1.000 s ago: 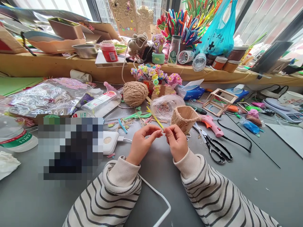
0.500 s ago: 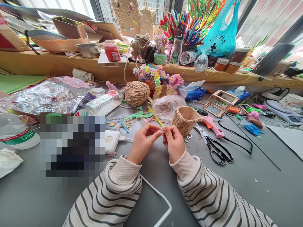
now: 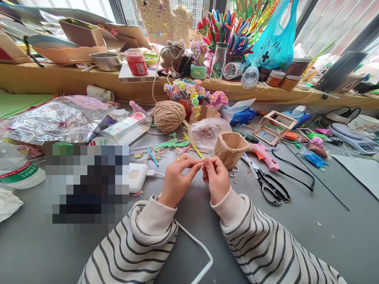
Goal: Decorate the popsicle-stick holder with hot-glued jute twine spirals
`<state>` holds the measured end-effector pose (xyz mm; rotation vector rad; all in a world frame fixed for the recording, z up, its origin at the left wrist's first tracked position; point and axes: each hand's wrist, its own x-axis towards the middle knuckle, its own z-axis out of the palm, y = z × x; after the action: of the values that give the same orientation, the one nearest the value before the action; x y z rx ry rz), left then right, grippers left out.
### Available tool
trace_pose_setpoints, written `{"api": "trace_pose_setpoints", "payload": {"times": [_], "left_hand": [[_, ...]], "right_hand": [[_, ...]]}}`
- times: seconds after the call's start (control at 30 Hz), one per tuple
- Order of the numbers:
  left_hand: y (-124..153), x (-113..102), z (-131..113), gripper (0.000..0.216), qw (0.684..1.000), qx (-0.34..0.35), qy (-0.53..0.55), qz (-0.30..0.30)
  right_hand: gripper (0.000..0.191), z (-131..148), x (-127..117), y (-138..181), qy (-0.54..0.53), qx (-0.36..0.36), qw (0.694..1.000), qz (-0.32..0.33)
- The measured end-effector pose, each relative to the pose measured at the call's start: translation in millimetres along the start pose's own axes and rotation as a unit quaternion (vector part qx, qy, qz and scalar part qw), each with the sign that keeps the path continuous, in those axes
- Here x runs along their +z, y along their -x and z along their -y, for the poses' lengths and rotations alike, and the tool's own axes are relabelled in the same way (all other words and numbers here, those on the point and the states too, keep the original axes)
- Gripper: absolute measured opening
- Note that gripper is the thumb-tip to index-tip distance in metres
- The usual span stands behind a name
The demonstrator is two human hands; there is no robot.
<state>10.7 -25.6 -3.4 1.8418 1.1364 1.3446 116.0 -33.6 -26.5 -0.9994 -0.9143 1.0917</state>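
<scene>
My left hand (image 3: 179, 179) and my right hand (image 3: 217, 179) meet above the middle of the table, thumbs and fingertips pinched together. Whatever sits between the fingertips is too small and covered to name. Right behind them lies a yellow strip (image 3: 196, 149); I cannot tell whether the fingers touch it. Beside my right hand stands a twine-wrapped container (image 3: 230, 152), its top uncovered. A ball of twine (image 3: 169, 116) rests farther back. To the right are black-handled scissors (image 3: 271, 187) and a pink glue gun (image 3: 266, 157).
A white cable (image 3: 189, 232) runs from a white square device (image 3: 137, 177) beneath my wrists. A plastic bottle (image 3: 19, 169) stands at left. Behind are a clear bag (image 3: 209, 132), a wooden frame (image 3: 274, 128) and a shelf (image 3: 133, 88) crowded with craft supplies.
Both hands stay pinched together in nearly the same place, with small finger shifts. A beige bit that showed between the fingertips is now mostly covered. The whole view has shifted slightly.
</scene>
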Motion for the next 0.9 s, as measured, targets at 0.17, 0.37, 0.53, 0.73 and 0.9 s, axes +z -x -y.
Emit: {"api": "trace_pose_setpoints", "payload": {"times": [0.17,0.37,0.53,0.73,0.9], "left_hand": [[-0.5,0.0,-0.6,0.012,1.0,-0.01,0.001,-0.004],[-1.6,-1.9,-3.4,0.012,0.992,-0.099,0.071,0.011],[-3.0,-6.1,-3.9,0.015,0.966,-0.196,0.167,0.036],[-4.8,-10.0,-4.8,0.017,0.954,-0.229,0.183,0.061],[-4.9,-9.8,-6.2,0.018,0.955,-0.231,0.171,0.074]], "right_hand": [[0.03,1.6,-0.6,-0.3,-0.003,0.018,1.0,0.011],[0.033,3.4,-1.5,-0.9,-0.01,0.045,0.999,0.004],[0.035,5.4,-1.7,-2.9,-0.052,0.089,0.995,0.0],[0.031,11.2,-2.4,-4.3,-0.099,0.095,0.991,0.003],[0.023,14.7,-3.7,-3.3,-0.055,0.075,0.996,0.011]]}}
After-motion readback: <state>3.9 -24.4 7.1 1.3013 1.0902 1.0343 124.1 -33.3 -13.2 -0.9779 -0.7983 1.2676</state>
